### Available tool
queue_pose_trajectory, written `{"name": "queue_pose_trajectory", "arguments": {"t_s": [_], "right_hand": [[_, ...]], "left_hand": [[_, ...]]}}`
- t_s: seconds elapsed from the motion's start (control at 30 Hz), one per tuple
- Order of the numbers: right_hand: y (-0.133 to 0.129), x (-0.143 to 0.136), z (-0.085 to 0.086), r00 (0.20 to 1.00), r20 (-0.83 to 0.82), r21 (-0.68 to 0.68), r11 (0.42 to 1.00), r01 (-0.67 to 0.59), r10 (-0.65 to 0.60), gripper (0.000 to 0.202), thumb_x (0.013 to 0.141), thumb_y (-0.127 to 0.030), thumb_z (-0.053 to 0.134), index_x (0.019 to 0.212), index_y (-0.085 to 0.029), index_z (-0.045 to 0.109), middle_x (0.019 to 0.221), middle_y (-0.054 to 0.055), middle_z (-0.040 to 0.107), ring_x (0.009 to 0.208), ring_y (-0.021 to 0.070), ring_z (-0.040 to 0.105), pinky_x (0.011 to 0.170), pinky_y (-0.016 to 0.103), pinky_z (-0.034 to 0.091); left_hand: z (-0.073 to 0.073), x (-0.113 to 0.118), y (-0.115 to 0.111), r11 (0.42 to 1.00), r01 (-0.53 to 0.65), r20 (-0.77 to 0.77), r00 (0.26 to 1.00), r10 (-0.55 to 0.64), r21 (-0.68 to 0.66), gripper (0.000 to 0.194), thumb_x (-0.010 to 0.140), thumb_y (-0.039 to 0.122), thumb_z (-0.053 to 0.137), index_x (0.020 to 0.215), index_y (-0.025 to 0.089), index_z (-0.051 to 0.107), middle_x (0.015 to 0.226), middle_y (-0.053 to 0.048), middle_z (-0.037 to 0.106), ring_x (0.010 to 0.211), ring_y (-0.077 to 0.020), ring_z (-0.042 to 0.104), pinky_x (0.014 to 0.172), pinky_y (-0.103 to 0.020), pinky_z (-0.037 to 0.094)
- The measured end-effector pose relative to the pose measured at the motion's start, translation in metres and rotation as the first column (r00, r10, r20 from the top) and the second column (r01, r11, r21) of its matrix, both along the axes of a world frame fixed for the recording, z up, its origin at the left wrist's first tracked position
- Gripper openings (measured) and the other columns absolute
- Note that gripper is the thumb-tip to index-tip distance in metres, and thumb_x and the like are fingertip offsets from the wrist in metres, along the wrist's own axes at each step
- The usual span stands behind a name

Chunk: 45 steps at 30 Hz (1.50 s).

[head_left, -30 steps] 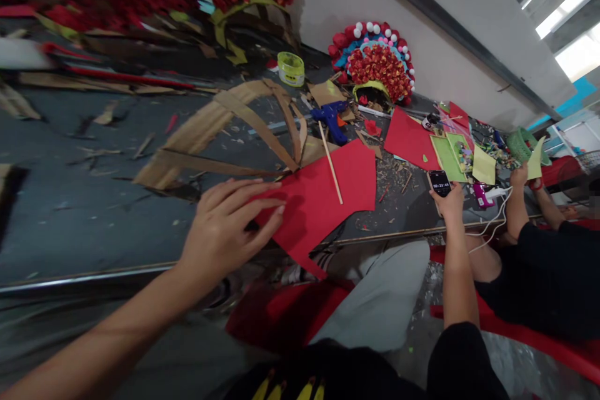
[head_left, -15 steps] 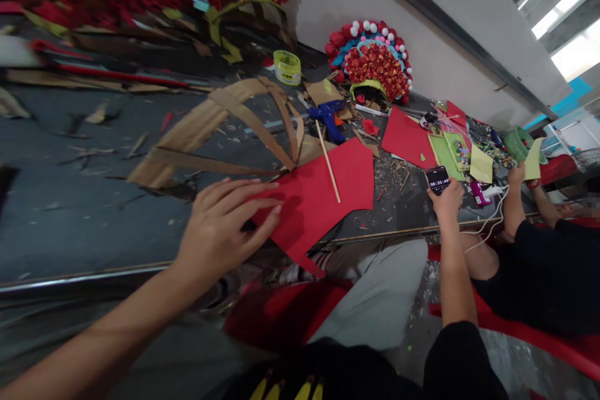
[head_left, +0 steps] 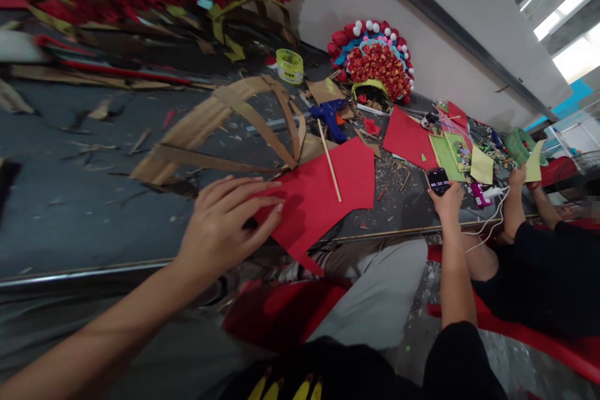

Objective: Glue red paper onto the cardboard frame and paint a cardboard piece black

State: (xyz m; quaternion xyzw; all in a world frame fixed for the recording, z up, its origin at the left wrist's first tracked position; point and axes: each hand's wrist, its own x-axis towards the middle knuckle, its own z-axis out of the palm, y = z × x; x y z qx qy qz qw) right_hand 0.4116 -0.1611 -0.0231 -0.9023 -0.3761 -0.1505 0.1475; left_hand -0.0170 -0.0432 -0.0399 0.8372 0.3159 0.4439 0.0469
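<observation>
The left hand (head_left: 220, 219) is curling over cut red paper (head_left: 316, 206) at the table's (head_left: 89, 225) edge; I cannot tell if it is pinching. The right hand (head_left: 449, 202) is holding a phone (head_left: 437, 180). Behind, a cardboard frame (head_left: 191, 124) is sitting bare; a pompom headdress (head_left: 379, 70) is looking done.

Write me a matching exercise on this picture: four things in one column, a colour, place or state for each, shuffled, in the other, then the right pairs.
1. Left hand
2. Phone
3. Stick
4. Glue gun

A. Lying partly on the nearer red sheet
B. Blue
C. At the left end of the nearer red sheet
D. Held in the right hand

Pairs: 1-C, 2-D, 3-A, 4-B
</observation>
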Motion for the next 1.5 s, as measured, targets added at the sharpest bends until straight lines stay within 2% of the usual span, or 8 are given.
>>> {"name": "queue_pose_trajectory", "arguments": {"t_s": [0.23, 0.4, 0.6, 0.8, 1.03, 1.2, 1.37, 1.5], "right_hand": [[-0.002, 0.006, -0.003, 0.999, -0.032, 0.029, 1.0, -0.013, 0.014, 0.045, 0.078, -0.048, 0.058, 0.108, -0.015, 0.049, 0.109, 0.009, 0.054, 0.099, 0.0218, 0.051, 0.09, 0.042, 0.038], [-0.001, 0.013, -0.005, 0.996, -0.08, 0.048, 0.999, -0.023, 0.027, 0.056, 0.06, -0.044, 0.071, 0.1, -0.014, 0.045, 0.103, 0.014, 0.055, 0.098, 0.0271, 0.049, 0.09, 0.041, 0.035], [-0.002, 0.022, -0.007, 0.987, -0.157, 0.077, 0.997, -0.011, 0.024, 0.057, 0.054, -0.047, 0.071, 0.095, -0.017, 0.045, 0.099, 0.011, 0.056, 0.094, 0.0259, 0.053, 0.086, 0.038, 0.037], [-0.006, 0.032, -0.011, 0.969, -0.248, 0.086, 0.995, 0.045, -0.022, 0.065, 0.05, -0.058, 0.068, 0.095, -0.018, 0.046, 0.096, 0.008, 0.058, 0.086, 0.0219, 0.055, 0.078, 0.033, 0.04], [-0.007, 0.03, -0.009, 0.956, -0.279, 0.056, 0.992, 0.113, -0.093, 0.067, 0.049, -0.062, 0.066, 0.096, -0.018, 0.048, 0.097, 0.009, 0.06, 0.086, 0.0234, 0.058, 0.077, 0.034, 0.041], [-0.007, 0.029, -0.006, 0.953, -0.289, 0.055, 0.993, 0.108, -0.087, 0.068, 0.049, -0.06, 0.068, 0.097, -0.017, 0.048, 0.096, 0.011, 0.061, 0.086, 0.0251, 0.058, 0.078, 0.036, 0.042], [-0.007, 0.02, -0.001, 0.963, -0.269, 0.114, 0.993, 0.04, -0.009, 0.073, 0.052, -0.057, 0.067, 0.107, -0.014, 0.045, 0.107, 0.016, 0.058, 0.099, 0.029, 0.055, 0.085, 0.041, 0.04], [0.002, -0.014, 0.006, 0.98, -0.171, 0.217, 0.974, -0.066, 0.104, 0.07, 0.064, -0.057, 0.059, 0.114, -0.011, 0.043, 0.127, 0.025, 0.044, 0.123, 0.0358, 0.037, 0.099, 0.052, 0.027]], "left_hand": [[0.007, 0.004, -0.009, 0.977, -0.066, 0.0, 0.998, 0.067, -0.201, 0.048, 0.088, 0.05, 0.035, 0.074, 0.015, 0.065, 0.094, -0.003, 0.07, 0.098, -0.0216, 0.062, 0.096, -0.043, 0.045], [0.009, 0.005, -0.008, 0.974, -0.084, -0.012, 0.996, 0.083, -0.212, 0.052, 0.088, 0.052, 0.032, 0.073, 0.015, 0.065, 0.093, -0.003, 0.07, 0.096, -0.0212, 0.063, 0.096, -0.045, 0.045], [0.013, 0.006, -0.009, 0.972, -0.081, -0.039, 0.997, 0.074, -0.219, 0.051, 0.089, 0.05, 0.031, 0.074, 0.015, 0.065, 0.094, -0.004, 0.07, 0.098, -0.0223, 0.063, 0.096, -0.047, 0.045], [0.014, 0.006, -0.01, 0.971, -0.08, -0.029, 0.997, 0.075, -0.226, 0.051, 0.089, 0.051, 0.032, 0.074, 0.015, 0.064, 0.094, -0.003, 0.07, 0.098, -0.0217, 0.062, 0.097, -0.046, 0.045], [0.013, 0.006, -0.008, 0.972, -0.073, -0.037, 0.997, 0.066, -0.223, 0.047, 0.09, 0.046, 0.035, 0.076, 0.015, 0.066, 0.096, -0.005, 0.07, 0.099, -0.0222, 0.062, 0.096, -0.043, 0.043], [0.004, 0.003, -0.001, 0.999, -0.022, -0.057, 0.998, 0.02, -0.05, 0.023, 0.087, 0.032, 0.047, 0.078, 0.019, 0.065, 0.096, -0.004, 0.071, 0.094, -0.0215, 0.063, 0.091, -0.044, 0.046], [0.005, 0.001, 0.001, 0.999, -0.035, -0.094, 0.995, 0.034, -0.007, 0.016, 0.087, 0.025, 0.049, 0.08, 0.021, 0.063, 0.096, -0.004, 0.071, 0.094, -0.0203, 0.063, 0.09, -0.04, 0.046], [0.003, 0.003, -0.001, 0.999, -0.051, -0.174, 0.984, 0.048, -0.014, 0.019, 0.087, 0.025, 0.047, 0.087, 0.018, 0.065, 0.102, -0.007, 0.07, 0.091, -0.0231, 0.064, 0.089, -0.044, 0.043]]}}
